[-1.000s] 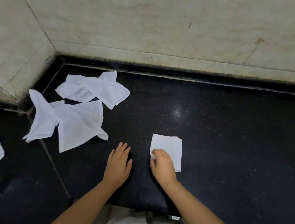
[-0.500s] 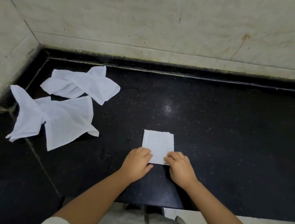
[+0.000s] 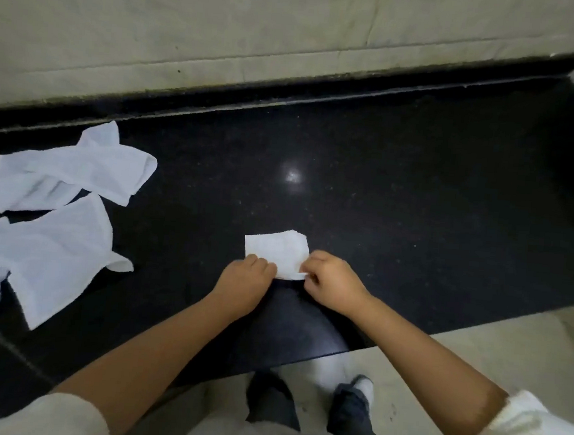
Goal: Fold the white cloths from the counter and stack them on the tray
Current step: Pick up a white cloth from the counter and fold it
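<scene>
Both hands (image 3: 291, 281) still pinching folded cloth (image 3: 276, 252), right corner now lifted

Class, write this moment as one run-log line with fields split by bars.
step: folding | left hand: grips folded cloth | right hand: pinches its near corner | unfolded cloths: on counter, left | tray: unseen

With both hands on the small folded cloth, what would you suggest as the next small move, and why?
Probably lift the folded cloth off the counter: the left hand and right hand both pinch its near edge and it already looks compact. The tray is out of view, so where it goes is unclear.
</scene>
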### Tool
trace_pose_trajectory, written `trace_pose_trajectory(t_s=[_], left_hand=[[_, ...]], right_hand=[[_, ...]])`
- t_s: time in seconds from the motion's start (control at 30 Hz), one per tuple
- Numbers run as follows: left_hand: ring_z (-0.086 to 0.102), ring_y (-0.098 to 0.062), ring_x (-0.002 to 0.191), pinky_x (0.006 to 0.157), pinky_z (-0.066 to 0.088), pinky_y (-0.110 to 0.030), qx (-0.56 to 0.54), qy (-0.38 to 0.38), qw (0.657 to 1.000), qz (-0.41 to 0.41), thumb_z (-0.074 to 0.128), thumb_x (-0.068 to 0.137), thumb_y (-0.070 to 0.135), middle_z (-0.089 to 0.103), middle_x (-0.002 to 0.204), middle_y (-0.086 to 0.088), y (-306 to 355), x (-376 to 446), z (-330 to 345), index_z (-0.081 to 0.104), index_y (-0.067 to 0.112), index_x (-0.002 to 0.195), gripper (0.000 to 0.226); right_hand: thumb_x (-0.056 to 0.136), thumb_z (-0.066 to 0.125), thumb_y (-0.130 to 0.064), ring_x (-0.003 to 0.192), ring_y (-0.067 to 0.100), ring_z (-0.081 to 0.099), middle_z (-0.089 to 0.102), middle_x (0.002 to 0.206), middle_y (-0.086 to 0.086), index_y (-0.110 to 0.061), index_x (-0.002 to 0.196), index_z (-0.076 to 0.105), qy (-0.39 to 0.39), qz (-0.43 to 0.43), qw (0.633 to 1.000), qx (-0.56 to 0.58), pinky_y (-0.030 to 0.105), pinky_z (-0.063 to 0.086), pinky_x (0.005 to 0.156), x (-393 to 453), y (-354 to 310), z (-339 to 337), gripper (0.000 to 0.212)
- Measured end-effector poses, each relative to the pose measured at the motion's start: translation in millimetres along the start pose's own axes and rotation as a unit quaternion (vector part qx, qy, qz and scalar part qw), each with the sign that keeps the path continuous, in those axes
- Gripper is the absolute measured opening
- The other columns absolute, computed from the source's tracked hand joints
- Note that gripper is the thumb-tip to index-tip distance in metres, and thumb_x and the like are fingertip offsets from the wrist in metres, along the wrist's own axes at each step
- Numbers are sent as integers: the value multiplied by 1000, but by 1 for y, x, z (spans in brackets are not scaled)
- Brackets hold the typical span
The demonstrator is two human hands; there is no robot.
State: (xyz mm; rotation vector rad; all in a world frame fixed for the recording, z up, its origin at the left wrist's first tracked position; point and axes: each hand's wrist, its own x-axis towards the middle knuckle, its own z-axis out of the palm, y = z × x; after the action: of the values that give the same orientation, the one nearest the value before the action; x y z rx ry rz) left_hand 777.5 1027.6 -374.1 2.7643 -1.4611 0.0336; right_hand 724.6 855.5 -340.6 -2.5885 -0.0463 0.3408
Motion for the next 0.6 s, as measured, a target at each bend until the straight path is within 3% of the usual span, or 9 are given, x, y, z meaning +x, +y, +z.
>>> trace_pose_trajectory(t_s=[0.1, 0.23, 0.33, 0.4, 0.53, 0.6], left_hand=[[52, -15, 44, 37, 33, -19, -15, 67, 996, 50, 37, 63, 13, 56, 51, 2, 34, 36, -16, 35, 17, 73, 11], [55, -14, 51, 37, 39, -20, -29, 135, 984, 113, 37, 64, 13, 60, 60, 3, 107, 102, -42, 42, 18, 82, 19], [43, -13, 67, 39, 43, -20, -47, 167, 972, 161, 41, 72, 17, 62, 68, 1, 182, 161, -58, 49, 18, 88, 18], [34, -12, 70, 39, 42, -18, -45, 183, 963, 195, 40, 73, 21, 61, 72, 1, 240, 200, -67, 49, 18, 96, 25], [33, -13, 72, 42, 43, -15, -42, 178, 949, 255, 40, 70, 20, 41, 90, 3, 335, 271, -91, 45, 14, 110, 41], [34, -12, 72, 42, 45, -13, -45, 171, 941, 288, 44, 67, 19, 47, 89, 2, 373, 305, -105, 48, 13, 112, 45]], right_hand=[[79, 53, 1, 86, 26, 57, 61, 92, 14, 2, 93, 68, 83, 55, 991, 86, 11, 39, 68, -34, 32, -38, 21], [74, 61, 2, 78, 14, 51, 53, 82, 1, -1, 86, 69, 149, 120, 976, 104, 2, 36, 61, -100, 103, -101, 15], [75, 61, 0, 84, 17, 56, 54, 85, 2, -3, 89, 69, 182, 148, 969, 74, 8, 35, 60, -160, 167, -142, 17], [77, 59, -4, 94, 22, 58, 60, 93, 9, -4, 93, 67, 198, 164, 966, 30, 17, 35, 69, -201, 211, -167, 17], [85, 55, -17, 104, 25, 56, 63, 105, 10, -10, 99, 66, 203, 193, 958, -54, 28, 40, 84, -275, 284, -221, 19], [87, 53, -20, 104, 25, 56, 63, 105, 10, -11, 101, 66, 209, 191, 956, -80, 30, 41, 86, -308, 316, -251, 20]])
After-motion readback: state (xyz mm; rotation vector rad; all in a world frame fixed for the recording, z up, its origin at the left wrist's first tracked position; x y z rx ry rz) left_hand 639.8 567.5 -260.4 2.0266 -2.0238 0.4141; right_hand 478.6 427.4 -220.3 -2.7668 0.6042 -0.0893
